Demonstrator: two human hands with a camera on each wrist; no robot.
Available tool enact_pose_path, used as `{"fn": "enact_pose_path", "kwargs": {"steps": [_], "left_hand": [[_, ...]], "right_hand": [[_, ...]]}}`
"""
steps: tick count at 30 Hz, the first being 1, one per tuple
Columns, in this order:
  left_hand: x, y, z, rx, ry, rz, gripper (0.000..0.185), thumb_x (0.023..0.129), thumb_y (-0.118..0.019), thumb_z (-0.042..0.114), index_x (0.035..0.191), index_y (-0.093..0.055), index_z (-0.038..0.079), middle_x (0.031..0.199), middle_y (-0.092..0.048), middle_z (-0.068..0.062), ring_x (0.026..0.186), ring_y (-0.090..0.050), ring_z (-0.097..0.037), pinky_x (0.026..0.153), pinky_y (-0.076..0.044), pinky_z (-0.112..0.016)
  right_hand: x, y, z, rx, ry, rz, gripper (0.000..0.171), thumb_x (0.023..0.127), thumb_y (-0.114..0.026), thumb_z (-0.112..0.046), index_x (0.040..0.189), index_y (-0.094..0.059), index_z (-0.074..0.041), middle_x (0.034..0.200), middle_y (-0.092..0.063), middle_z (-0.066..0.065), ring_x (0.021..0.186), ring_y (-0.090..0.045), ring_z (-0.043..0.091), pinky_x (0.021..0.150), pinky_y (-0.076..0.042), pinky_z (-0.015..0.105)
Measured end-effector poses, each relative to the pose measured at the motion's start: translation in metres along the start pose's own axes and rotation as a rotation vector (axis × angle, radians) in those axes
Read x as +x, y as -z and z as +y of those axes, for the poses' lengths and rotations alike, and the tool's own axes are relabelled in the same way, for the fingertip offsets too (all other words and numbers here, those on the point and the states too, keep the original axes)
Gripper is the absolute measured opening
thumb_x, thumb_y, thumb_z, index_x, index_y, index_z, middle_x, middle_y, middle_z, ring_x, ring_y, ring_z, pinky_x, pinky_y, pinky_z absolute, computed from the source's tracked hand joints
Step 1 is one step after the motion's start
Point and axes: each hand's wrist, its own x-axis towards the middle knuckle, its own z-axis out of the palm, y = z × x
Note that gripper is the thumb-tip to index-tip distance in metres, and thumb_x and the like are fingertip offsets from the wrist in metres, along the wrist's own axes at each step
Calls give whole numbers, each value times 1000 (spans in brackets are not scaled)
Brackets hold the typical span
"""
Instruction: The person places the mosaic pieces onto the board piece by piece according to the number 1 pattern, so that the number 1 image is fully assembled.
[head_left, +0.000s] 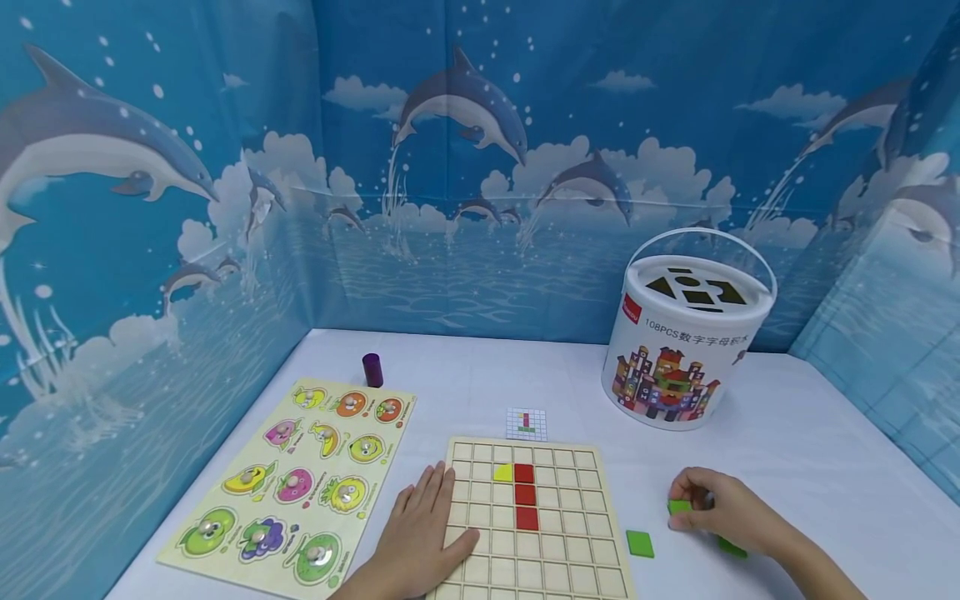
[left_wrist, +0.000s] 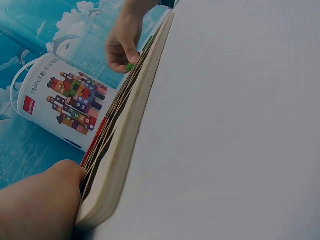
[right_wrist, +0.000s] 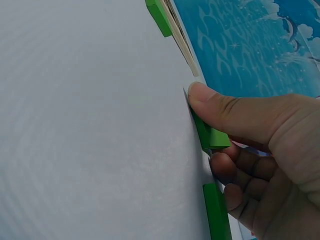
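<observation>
My left hand (head_left: 416, 529) rests with its fingers straight on the left edge of a wooden grid board (head_left: 576, 575). Three red square tiles (head_left: 527, 495) stand in a column on the board, a yellow rounded tile (head_left: 503, 473) beside the top one. Right of the board, my right hand (head_left: 723, 508) pinches a green tile (right_wrist: 219, 138) between thumb and fingers, low over the white table. Another green square tile (head_left: 640, 543) lies between board and hand. Partly hidden below the right hand is a further green tile (head_left: 732, 547).
A small grid card (head_left: 527, 423) with a coloured pattern lies behind the board. At left is a fruit puzzle board (head_left: 288, 442) with knobbed pieces, a purple cylinder (head_left: 372, 370) behind it. A white lidded bucket (head_left: 686, 342) stands at the back right, near the dolphin-print curtain (head_left: 465, 275).
</observation>
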Motion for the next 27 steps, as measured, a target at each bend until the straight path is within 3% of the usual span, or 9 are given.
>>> {"fn": "enact_pose_path", "kwargs": {"steps": [7,15,27], "left_hand": [[0,1,0,-6,0,-3,87,96,-41,61,152,-25,-5,158,-22,-21,145,-17,-36,110,-19,-58],[0,0,-1,-10,-1,-13,87,96,-40,61,152,-24,-4,158,-20,-20,146,-16,-36,110,-18,-59],[0,0,-1,-11,-5,-12,88,96,-39,61,152,-23,-4,158,-20,-20,146,-16,-36,110,-18,-59]], "right_hand": [[-1,-1,0,51,33,-8,39,74,-84,-33,90,-58,-8,76,-50,3,72,-48,19,57,-42,27],[-3,3,-1,196,84,-92,21,89,-71,-17,95,-59,-2,78,-57,5,65,-54,18,56,-50,28],[-3,-6,-21,329,122,-106,19,90,-67,-12,98,-57,3,79,-58,8,62,-56,17,55,-50,29]]}}
